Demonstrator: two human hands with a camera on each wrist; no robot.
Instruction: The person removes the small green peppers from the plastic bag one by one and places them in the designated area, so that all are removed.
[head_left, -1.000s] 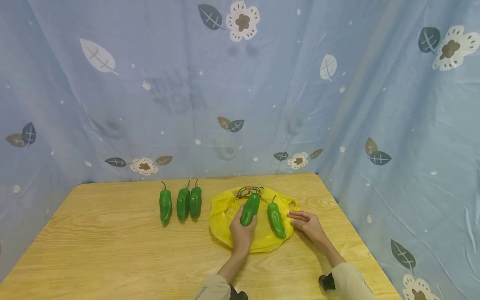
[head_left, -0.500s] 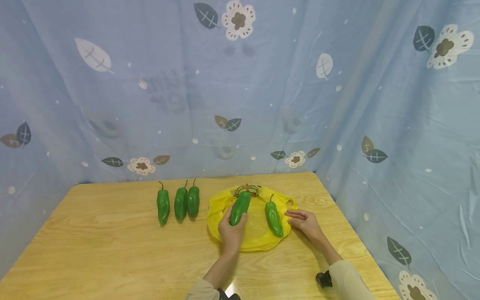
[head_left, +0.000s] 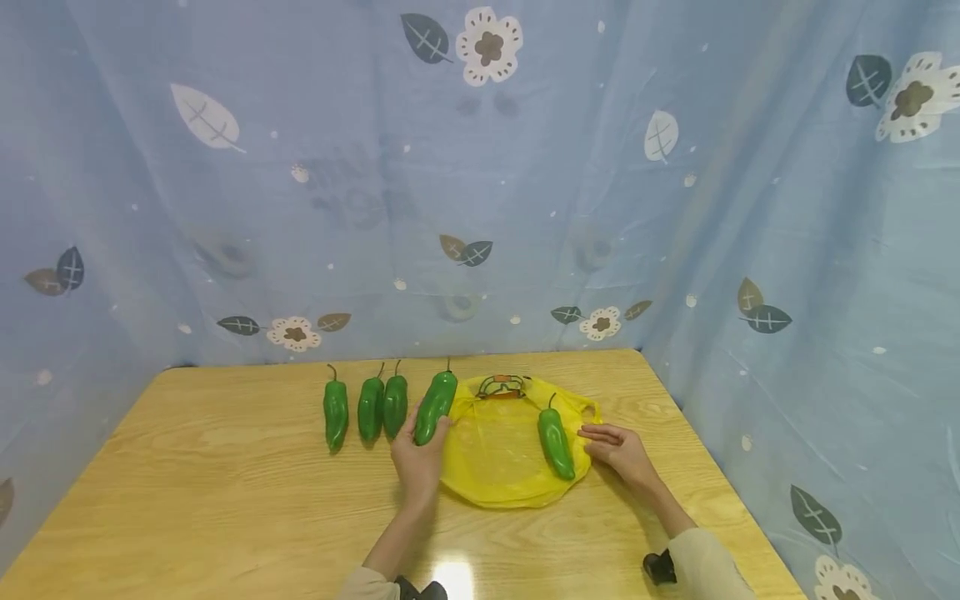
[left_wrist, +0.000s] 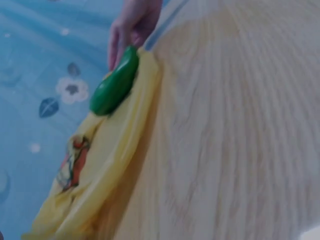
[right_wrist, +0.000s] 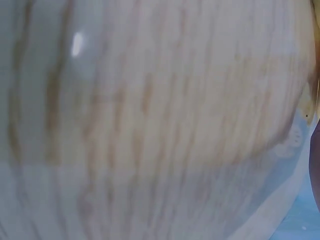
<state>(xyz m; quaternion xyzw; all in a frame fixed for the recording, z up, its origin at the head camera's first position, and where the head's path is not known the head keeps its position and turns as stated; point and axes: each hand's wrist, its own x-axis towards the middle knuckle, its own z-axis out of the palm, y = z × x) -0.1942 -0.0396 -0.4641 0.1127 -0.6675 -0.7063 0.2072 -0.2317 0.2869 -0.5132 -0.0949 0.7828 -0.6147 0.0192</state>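
Observation:
In the head view my left hand grips a long green pepper by its lower part, thumb and fingers on either side, stem pointing away. It is held just past the left edge of a yellow plastic bag lying flat on the table. Another green pepper lies on the bag's right side and also shows in the left wrist view as a pepper. My right hand rests with fairly straight fingers at the bag's right edge, by its handle loop; the left wrist view catches this hand too.
Three green peppers stand in a row on the wooden table left of the bag: one apart and a close pair, whose left pepper sits beside the right one. A blue patterned curtain hangs behind and at the sides.
My left hand has carried its pepper leftward, from over the middle of the bag to beyond its left edge, near the close pair. My right hand has stayed at the bag's right edge.

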